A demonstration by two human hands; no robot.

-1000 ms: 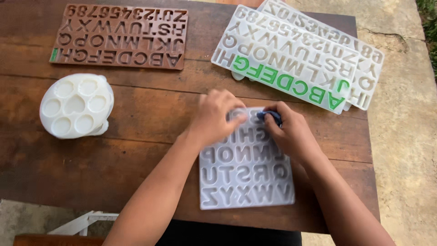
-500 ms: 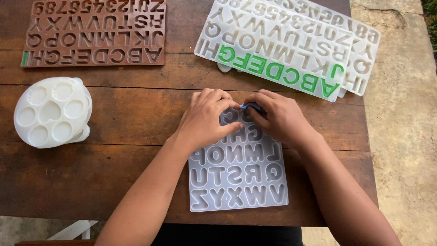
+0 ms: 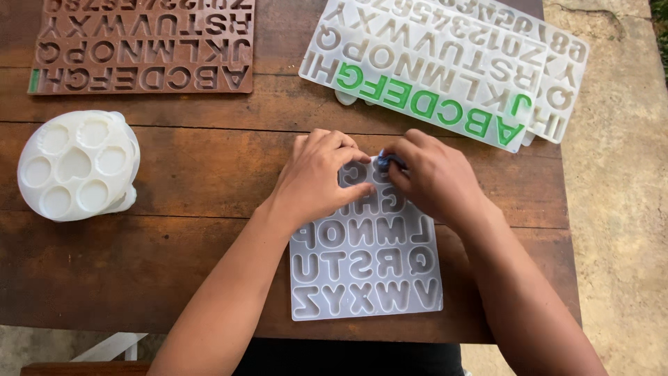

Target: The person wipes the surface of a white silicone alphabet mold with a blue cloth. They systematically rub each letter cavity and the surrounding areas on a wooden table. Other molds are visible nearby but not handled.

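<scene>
A translucent white silicone letter mould (image 3: 365, 268) lies flat on the wooden table (image 3: 195, 174) in front of me. Both hands work at its far edge. My left hand (image 3: 320, 177) presses on the mould's top left cavities with bent fingers. My right hand (image 3: 431, 177) pinches a small blue piece (image 3: 387, 159) at the mould's top row; most of that piece is hidden by my fingers.
A brown letter mould (image 3: 142, 49) lies at the far left. Two stacked white letter moulds (image 3: 445, 63), the upper with green filled letters, lie at the far right. A round white mould with circular cavities (image 3: 76, 167) sits on the left. Concrete ground (image 3: 619, 209) lies right of the table.
Both hands stay on the mould's top row; my left fingers have curled in tighter. The view has shifted, so everything sits lower and further right in the frame.
</scene>
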